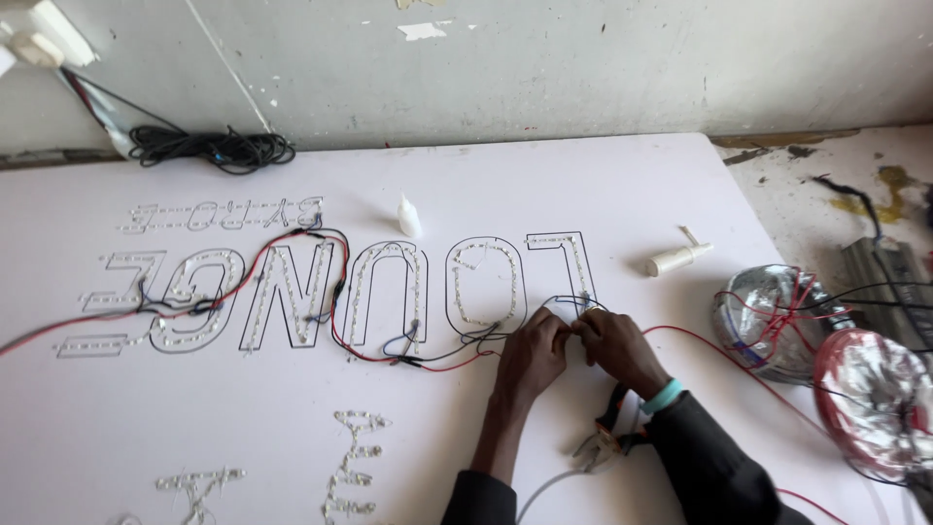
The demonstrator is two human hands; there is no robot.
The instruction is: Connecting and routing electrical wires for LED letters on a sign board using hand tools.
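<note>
A coil of black cable [214, 149] lies at ten o'clock by the wall, a small white glue bottle [409, 216] at twelve, a white tube [678, 257] at two, and pliers [609, 434] at five.

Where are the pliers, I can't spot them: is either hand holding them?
No: the pliers lie on the white board under the right wrist, while the left hand and right hand pinch wires.
</note>
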